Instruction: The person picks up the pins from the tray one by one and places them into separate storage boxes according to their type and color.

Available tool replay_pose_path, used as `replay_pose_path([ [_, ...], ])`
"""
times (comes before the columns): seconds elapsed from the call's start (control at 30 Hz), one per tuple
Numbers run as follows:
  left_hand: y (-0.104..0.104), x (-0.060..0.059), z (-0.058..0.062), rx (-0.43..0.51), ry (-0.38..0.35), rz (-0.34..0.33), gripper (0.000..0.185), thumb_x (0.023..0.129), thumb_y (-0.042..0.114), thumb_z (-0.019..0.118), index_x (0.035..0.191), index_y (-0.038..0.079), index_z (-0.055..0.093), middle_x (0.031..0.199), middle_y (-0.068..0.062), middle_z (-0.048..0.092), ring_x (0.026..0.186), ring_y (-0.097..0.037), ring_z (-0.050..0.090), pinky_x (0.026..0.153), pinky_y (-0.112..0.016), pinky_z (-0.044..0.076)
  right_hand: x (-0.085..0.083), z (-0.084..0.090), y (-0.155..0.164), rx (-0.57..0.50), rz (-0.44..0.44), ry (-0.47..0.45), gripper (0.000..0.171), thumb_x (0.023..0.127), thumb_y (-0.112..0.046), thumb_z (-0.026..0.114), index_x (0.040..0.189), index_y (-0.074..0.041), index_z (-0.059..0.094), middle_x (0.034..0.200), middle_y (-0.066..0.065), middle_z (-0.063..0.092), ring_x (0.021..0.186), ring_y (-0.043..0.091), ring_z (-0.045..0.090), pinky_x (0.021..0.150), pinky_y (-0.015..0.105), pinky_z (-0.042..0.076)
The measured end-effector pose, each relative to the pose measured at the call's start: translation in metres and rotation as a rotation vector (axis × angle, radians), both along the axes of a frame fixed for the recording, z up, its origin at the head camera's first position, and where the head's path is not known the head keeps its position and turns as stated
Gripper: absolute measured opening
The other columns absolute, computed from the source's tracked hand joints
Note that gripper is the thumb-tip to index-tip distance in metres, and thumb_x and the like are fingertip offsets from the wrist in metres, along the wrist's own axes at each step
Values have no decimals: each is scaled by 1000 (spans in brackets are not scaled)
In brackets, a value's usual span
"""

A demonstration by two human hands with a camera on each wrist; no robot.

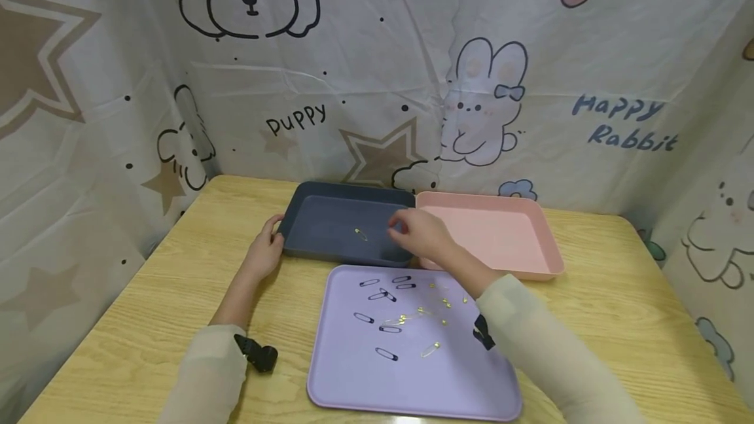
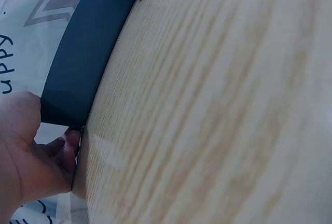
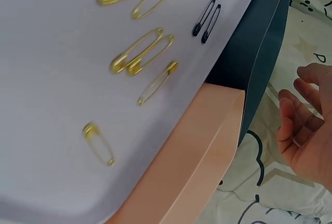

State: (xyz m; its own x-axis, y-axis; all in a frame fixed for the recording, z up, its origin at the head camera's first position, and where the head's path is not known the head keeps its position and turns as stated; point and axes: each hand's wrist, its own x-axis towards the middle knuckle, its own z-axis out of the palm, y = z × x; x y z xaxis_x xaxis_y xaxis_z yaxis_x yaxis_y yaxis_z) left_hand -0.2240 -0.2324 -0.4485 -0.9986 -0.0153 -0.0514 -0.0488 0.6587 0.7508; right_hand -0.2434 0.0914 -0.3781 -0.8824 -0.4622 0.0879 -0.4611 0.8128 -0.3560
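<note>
My left hand point(image 1: 263, 251) grips the left wall of the dark blue tray point(image 1: 318, 192); in the left wrist view, the thumb and fingers of that hand point(image 2: 31, 146) are at the tray's corner. A gold safety pin point(image 1: 360, 234) lies inside this tray. Over its right side hovers my right hand point(image 1: 423, 234), fingers loosely bent; the right wrist view shows nothing held in it. The lilac tray point(image 1: 365, 388) in front bears several black safety pins point(image 1: 386, 354) and several gold safety pins point(image 3: 157, 83), some of them overlapping.
A pink tray point(image 1: 489, 234) stands beside the dark blue one on the right. All the trays sit on a wooden table point(image 1: 141, 326). A printed cloth point(image 1: 377, 51) hangs behind the table and at its sides.
</note>
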Motion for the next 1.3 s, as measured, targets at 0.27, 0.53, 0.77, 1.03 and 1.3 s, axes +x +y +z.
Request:
replay_pose_path([
  [0.27, 0, 0, 1, 3, 5, -5, 50, 98, 13, 26, 147, 8, 20, 65, -1, 36, 54, -15, 35, 54, -29, 33, 18, 5, 15, 12, 15, 30, 21, 88, -29, 60, 102, -15, 68, 71, -3, 56, 63, 10, 48, 56, 25, 39],
  [0.53, 1, 1, 0, 5, -5, 3, 50, 98, 14, 25, 148, 8, 20, 67, -1, 37, 56, -15, 36, 55, -29, 33, 31, 2, 35, -37, 10, 75, 17, 85, -27, 64, 95, -14, 69, 77, -1, 60, 65, 11, 49, 57, 26, 40],
  [0.77, 1, -1, -1, -8, 3, 3, 50, 98, 15, 26, 147, 9, 20, 69, -3, 39, 57, -15, 38, 56, -29, 34, 43, -2, 56, -36, -5, 47, 18, 84, -27, 65, 95, -13, 69, 75, -3, 59, 64, 11, 47, 59, 25, 39],
  [1.03, 1, -2, -1, -19, 3, 2, 50, 98, 15, 25, 147, 9, 21, 70, -3, 40, 58, -16, 38, 57, -29, 34, 59, -7, 82, -31, 15, 54, 16, 83, -25, 67, 94, -13, 69, 74, -6, 57, 62, 7, 45, 58, 23, 39],
  [1.3, 0, -1, -2, -27, 3, -1, 50, 99, 15, 25, 148, 9, 20, 70, -3, 40, 57, -16, 38, 57, -29, 34, 72, -7, 113, -32, 11, 39, 10, 83, -22, 67, 91, -15, 69, 72, -8, 54, 62, 6, 43, 57, 21, 38],
])
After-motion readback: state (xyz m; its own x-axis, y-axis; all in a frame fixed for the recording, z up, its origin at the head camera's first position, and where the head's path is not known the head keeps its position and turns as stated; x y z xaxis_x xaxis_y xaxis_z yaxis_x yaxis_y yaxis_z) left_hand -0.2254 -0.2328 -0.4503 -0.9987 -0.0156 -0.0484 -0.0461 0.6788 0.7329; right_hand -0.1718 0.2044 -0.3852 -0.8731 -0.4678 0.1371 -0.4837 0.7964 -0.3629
